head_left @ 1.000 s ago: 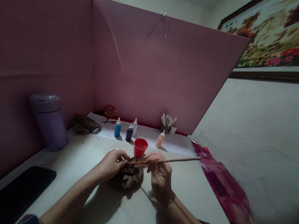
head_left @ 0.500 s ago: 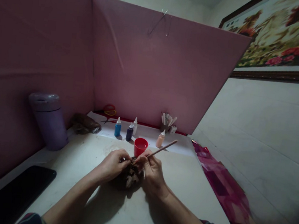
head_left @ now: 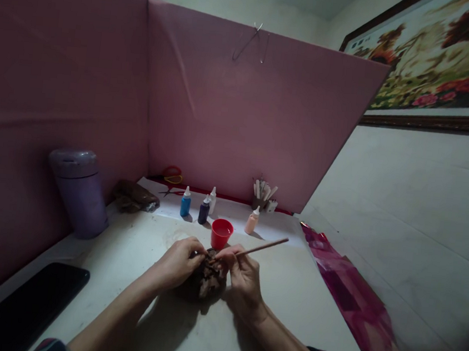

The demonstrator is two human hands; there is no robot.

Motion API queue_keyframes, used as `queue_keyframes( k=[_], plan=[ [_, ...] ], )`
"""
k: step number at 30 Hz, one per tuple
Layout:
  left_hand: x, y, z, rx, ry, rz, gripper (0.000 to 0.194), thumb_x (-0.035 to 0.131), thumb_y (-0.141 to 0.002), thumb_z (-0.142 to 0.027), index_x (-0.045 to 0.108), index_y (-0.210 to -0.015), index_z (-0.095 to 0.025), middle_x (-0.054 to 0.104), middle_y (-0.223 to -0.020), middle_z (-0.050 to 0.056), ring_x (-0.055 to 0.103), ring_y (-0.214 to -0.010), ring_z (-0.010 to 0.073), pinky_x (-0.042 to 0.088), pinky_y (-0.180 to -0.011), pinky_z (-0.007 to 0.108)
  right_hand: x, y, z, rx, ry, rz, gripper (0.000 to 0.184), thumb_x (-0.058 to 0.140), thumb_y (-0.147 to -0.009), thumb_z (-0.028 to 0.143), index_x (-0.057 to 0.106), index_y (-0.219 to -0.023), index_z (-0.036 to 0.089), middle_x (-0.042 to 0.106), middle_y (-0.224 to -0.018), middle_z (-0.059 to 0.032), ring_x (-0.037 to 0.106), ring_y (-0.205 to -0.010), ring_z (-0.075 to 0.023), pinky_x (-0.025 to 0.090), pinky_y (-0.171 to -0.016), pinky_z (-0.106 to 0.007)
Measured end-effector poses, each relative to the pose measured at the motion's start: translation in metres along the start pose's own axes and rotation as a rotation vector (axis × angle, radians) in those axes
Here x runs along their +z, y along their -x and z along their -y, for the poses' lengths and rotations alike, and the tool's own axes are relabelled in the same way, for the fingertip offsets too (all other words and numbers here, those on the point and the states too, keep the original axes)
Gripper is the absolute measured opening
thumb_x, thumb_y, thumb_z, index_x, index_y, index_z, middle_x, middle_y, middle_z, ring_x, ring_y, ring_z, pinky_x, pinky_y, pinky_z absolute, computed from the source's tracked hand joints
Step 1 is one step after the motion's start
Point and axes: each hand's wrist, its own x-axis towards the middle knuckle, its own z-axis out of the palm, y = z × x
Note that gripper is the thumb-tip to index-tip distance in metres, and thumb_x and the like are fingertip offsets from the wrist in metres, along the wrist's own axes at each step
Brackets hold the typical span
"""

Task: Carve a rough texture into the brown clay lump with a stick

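A dark brown, rough lump that looks like clay point(head_left: 208, 285) sits on the white table between my hands, its surface covered in uneven, leaf-like bits. My left hand point(head_left: 181, 262) pinches at its upper left edge, thumb and forefinger close together. In my right hand point(head_left: 244, 280) is a thin wooden-looking stick point(head_left: 267, 246), held like a pencil, its long end pointing up and right. The right fingertips reach the top of the lump; the stick's working end is hidden there. Just behind the lump stands a red cup point(head_left: 220, 235) with liquid in it.
Small squeeze bottles, blue point(head_left: 185, 205), dark point(head_left: 204, 211), white point(head_left: 213, 201) and peach point(head_left: 252, 222), stand behind the cup. Farther back are scissors point(head_left: 172, 192) and a tool holder point(head_left: 259, 201). At left are a purple tumbler point(head_left: 79, 195), a wrapped brown block point(head_left: 135, 196) and a black phone point(head_left: 23, 304).
The stick has tilted lower, its far end swinging right and down. My right hand has shifted slightly. My left hand stays at the lump, and the view has moved a little.
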Motion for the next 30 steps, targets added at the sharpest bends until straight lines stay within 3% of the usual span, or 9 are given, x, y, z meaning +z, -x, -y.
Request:
queue_keyframes(
  k=[6,14,20,30],
  plan=[
    [0.003,0.0,0.002,-0.009,-0.005,-0.005,0.025,0.048,-0.08,-0.022,0.073,-0.083,-0.016,0.066,-0.089,0.008,0.059,-0.085,0.0194,0.044,-0.08,0.028,-0.01,-0.002,0.021,-0.218,-0.042,-0.193,0.029,0.047,-0.097,0.035,0.064,-0.08,0.018,0.057,-0.067,-0.0007,0.052,-0.056,-0.0126,0.045,-0.053,-0.026],
    [0.005,-0.002,0.005,0.013,-0.026,0.017,0.029,0.045,-0.084,-0.027,0.072,-0.077,-0.016,0.063,-0.086,0.007,0.057,-0.081,0.0179,0.043,-0.076,0.026,0.0,0.007,0.019,-0.143,0.048,-0.007,0.03,0.044,-0.098,0.035,0.063,-0.082,0.018,0.057,-0.07,-0.0013,0.053,-0.059,-0.013,0.044,-0.059,-0.027],
    [0.002,-0.002,0.003,0.043,-0.034,0.015,0.028,0.047,-0.084,-0.026,0.072,-0.076,-0.016,0.063,-0.083,0.007,0.057,-0.077,0.0168,0.043,-0.071,0.024,0.0,0.007,0.023,-0.279,0.227,0.087,0.025,0.044,-0.097,0.031,0.062,-0.083,0.019,0.058,-0.074,-0.0031,0.054,-0.065,-0.0149,0.044,-0.061,-0.027],
    [-0.001,-0.002,-0.003,0.024,-0.021,0.012,0.03,0.052,-0.082,-0.036,0.073,-0.072,-0.017,0.061,-0.076,0.004,0.056,-0.072,0.0158,0.042,-0.068,0.023,0.016,0.0,0.012,-0.233,0.296,0.142,0.026,0.045,-0.095,0.033,0.056,-0.076,0.02,0.053,-0.068,-0.0008,0.05,-0.064,-0.0145,0.042,-0.06,-0.026]
  ],
)
